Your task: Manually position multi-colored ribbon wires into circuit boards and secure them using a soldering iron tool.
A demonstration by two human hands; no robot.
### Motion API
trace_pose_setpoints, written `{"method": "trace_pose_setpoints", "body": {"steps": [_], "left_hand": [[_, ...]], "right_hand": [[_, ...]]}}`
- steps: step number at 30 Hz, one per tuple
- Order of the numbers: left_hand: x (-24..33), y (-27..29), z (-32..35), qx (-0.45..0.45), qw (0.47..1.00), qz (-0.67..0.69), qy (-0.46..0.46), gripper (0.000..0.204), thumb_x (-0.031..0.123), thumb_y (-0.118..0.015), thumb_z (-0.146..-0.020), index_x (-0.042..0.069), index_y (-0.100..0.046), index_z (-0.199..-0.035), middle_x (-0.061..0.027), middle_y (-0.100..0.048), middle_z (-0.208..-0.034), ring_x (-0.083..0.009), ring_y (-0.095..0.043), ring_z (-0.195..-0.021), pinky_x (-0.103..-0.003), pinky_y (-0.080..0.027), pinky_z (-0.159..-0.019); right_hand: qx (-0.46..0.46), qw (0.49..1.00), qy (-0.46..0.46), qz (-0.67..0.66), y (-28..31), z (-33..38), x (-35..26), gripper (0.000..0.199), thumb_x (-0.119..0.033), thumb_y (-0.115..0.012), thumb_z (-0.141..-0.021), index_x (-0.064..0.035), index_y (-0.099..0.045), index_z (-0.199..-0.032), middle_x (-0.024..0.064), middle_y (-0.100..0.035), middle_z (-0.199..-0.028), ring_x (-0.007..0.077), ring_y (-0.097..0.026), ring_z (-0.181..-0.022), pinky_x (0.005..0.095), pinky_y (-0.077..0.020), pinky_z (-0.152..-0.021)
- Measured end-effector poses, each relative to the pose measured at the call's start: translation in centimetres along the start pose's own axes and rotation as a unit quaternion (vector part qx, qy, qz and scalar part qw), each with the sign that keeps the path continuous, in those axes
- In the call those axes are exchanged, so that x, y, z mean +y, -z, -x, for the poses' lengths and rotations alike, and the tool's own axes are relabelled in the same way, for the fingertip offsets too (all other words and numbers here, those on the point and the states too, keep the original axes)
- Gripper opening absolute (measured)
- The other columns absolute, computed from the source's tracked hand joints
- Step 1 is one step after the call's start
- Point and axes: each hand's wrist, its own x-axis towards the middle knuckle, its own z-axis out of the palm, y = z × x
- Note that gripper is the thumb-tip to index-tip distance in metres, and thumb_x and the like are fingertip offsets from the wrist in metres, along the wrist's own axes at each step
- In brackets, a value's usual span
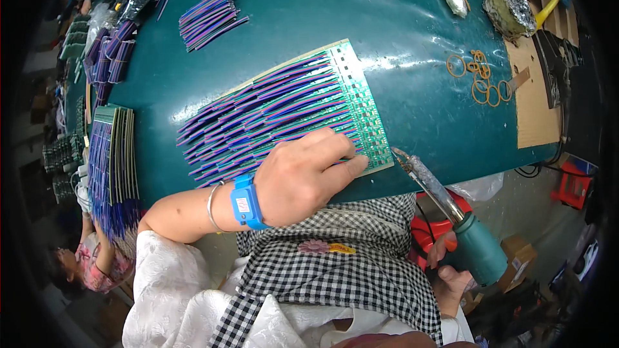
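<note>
Two bare hands at a dark green table [412, 6]. A left hand [303, 171], palm down, over the lower right part of a circuit-board panel [361, 100], with fingertips bent down among the wire ends; impossible to tell whether pinching a wire or only pressing, because of contact hidden under the fingers. A right hand [453, 281] below the table's near edge, closed on the teal handle of a soldering iron [478, 251] and partly hidden behind it. For the iron, a slant up and to the left, a silvery wrapping along the shaft, and a tip just beside the panel's lower right corner.

For the panel, a flat, slightly turned position in the middle of the table, with small dark parts along the right side. Across it, rows of blue, purple, green and red wires [277, 106], free ends to the left.

On the left wrist, a blue band [245, 203] and a thin bangle [211, 209]. Farther back, a pile of similar wires [209, 18]. At the table's left edge, a stack of wired boards [116, 154]. To the right, tan rubber bands [475, 67] near some cardboard [538, 125]. At the lower left, another person [106, 264] in a pink patterned top, well apart from both hands
</note>
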Motion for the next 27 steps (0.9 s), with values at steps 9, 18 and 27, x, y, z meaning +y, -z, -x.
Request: {"method": "trace_pose_setpoints", "body": {"steps": [9,18,27], "left_hand": [[0.5,-0.8,1.0,-0.036,0.996,-0.072,0.025,0.043,-0.002,-0.07,-0.066,-0.004,-0.072,-0.11,-0.0115,-0.06,-0.093,-0.0251,-0.058,-0.071,-0.036,-0.048,-0.055],[0.3,-1.1,1.4,-0.014,0.996,-0.085,0.011,0.042,0.0,-0.071,-0.067,-0.005,-0.072,-0.109,-0.0109,-0.06,-0.089,-0.0241,-0.058,-0.069,-0.035,-0.047,-0.052],[0.4,-1.1,1.4,-0.013,0.996,-0.084,0.013,0.042,0.001,-0.071,-0.067,-0.005,-0.072,-0.109,-0.0094,-0.058,-0.088,-0.0232,-0.057,-0.069,-0.034,-0.046,-0.05]], "right_hand": [[-0.036,0.981,0.073,0.177,1.8,-0.4,2.1,0.056,-0.024,-0.089,-0.076,0.0025,-0.059,-0.114,0.0047,-0.065,-0.074,0.0166,-0.061,-0.062,0.0273,-0.0462,-0.058],[-0.047,0.968,0.08,0.234,1.3,-1.2,1.8,0.042,-0.032,-0.086,-0.078,-0.0015,-0.064,-0.096,0.0019,-0.063,-0.07,0.0178,-0.059,-0.057,0.029,-0.046,-0.056],[-0.045,0.926,0.109,0.358,1.2,-1.5,1.4,0.04,-0.034,-0.086,-0.075,-0.0028,-0.068,-0.093,0.0043,-0.065,-0.073,0.0197,-0.06,-0.058,0.0291,-0.0469,-0.056]]}}
